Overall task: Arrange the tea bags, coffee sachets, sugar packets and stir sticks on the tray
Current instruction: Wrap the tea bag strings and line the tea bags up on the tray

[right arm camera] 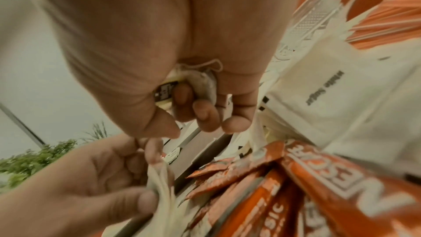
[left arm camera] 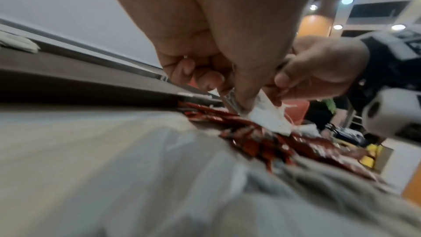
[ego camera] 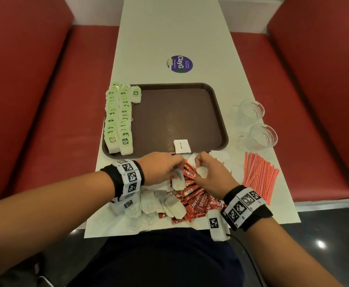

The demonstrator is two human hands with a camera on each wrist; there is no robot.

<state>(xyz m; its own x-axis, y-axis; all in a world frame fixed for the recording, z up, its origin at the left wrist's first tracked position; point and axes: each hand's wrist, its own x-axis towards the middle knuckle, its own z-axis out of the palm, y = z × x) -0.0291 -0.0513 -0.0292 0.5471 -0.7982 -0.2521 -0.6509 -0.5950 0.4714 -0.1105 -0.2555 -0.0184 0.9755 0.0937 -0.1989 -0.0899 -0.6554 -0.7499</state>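
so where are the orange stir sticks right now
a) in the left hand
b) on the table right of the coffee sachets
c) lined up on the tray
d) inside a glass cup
b: the stir sticks lie in a loose bundle on the bare table, to the right of the coffee sachets, outside the tray and not in either glass cup.
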